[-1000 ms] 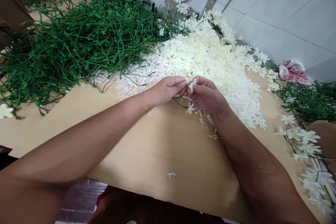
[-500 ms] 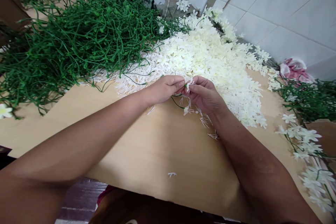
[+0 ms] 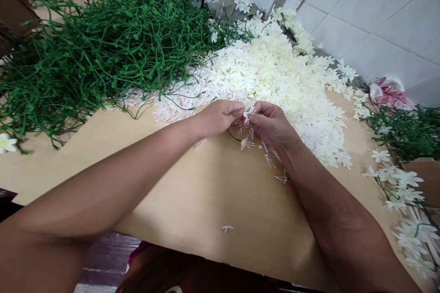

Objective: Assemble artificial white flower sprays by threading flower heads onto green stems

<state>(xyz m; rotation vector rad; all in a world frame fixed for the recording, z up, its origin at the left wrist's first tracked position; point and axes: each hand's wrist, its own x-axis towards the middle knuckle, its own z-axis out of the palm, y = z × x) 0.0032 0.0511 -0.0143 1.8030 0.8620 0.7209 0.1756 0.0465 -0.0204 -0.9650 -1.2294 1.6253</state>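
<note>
My left hand (image 3: 225,116) is closed in a pinch on a thin green artificial flower stem (image 3: 234,137), which curves out below the fingers. My right hand (image 3: 271,121) meets it, thumb and fingers pinching a small white plastic flower piece (image 3: 248,114) at the stem's tip. Fingers partly cover the spot where the two join. Just under the hands shows a white spiky piece (image 3: 246,143); I cannot tell whether it is on the stem or on the board. Behind the hands lie a heap of cream-white artificial petals (image 3: 268,73) and many thin white pieces (image 3: 178,100).
A big tangle of green stems (image 3: 120,46) covers the back left. Finished-looking white flowers on stems (image 3: 405,187) lie along the right edge, near more green stems (image 3: 409,130). A loose white bit (image 3: 227,228) rests on the cardboard (image 3: 185,192). Behind stands a tiled wall (image 3: 350,4).
The white piece between the fingers has turned and shows more clearly. Both hands stay together in nearly the same place; the whole view has shifted slightly.
</note>
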